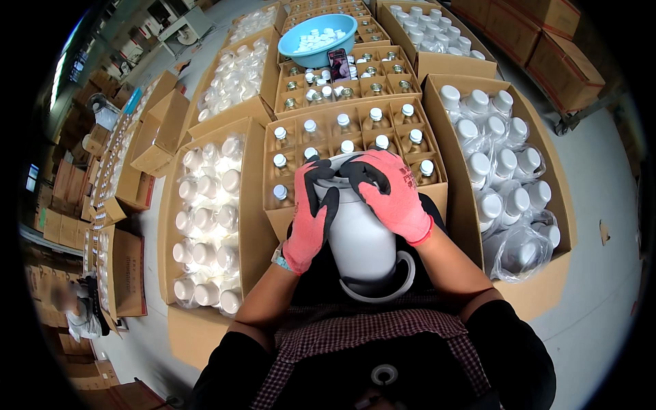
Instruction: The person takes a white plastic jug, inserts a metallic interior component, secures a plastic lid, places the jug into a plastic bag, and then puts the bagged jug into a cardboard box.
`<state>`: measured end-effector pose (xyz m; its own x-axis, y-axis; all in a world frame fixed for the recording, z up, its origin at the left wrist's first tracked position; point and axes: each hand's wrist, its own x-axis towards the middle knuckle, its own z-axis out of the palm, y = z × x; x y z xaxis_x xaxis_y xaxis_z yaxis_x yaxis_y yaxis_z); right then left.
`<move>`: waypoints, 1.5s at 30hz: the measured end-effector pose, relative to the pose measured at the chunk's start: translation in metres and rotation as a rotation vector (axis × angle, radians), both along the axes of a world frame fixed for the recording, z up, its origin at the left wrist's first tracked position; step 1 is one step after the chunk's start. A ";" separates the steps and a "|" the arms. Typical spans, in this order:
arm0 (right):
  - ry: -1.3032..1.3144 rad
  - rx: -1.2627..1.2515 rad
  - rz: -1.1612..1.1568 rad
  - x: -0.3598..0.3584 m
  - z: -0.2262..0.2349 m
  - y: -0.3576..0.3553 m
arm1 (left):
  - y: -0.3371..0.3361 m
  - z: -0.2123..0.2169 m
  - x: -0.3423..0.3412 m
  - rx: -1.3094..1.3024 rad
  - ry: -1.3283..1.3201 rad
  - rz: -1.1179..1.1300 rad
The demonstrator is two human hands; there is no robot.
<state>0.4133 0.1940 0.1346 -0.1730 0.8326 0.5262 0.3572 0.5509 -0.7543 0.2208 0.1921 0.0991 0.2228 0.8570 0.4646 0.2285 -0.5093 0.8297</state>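
Cartons of white-capped bottles (pixel 205 225) crowd round; blue bowl (pixel 318 37) holds caps. Left hand (pixel 311 219) and right hand (pixel 389 191) fingers curled, gripping white jar (pixel 359 239).

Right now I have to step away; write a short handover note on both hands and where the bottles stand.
Left hand: gloved, gripping the side of the white jug.
Right hand: gloved, covering the jug's top.
The jug sits in the lap, before the divided carton.
Done: most of its cells hold capped bottles.
Left: the next carton has uncapped bottles; loose white caps wait in the blue basin.
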 end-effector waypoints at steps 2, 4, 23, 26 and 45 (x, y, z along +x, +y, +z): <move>0.087 -0.015 0.071 0.006 -0.016 0.009 | 0.005 -0.007 0.000 -0.042 -0.037 0.029; 0.444 -0.145 0.245 0.014 -0.026 0.014 | 0.013 -0.001 -0.006 -0.094 -0.089 -0.045; 1.005 -0.268 0.105 0.098 -0.042 0.042 | 0.067 0.013 -0.053 -0.317 -0.748 0.048; 0.999 -0.033 -0.071 0.080 -0.023 0.031 | 0.069 0.009 -0.043 -0.140 -0.709 0.192; 0.005 0.034 0.021 -0.005 0.011 -0.003 | 0.057 -0.036 -0.015 -0.655 -0.698 -0.393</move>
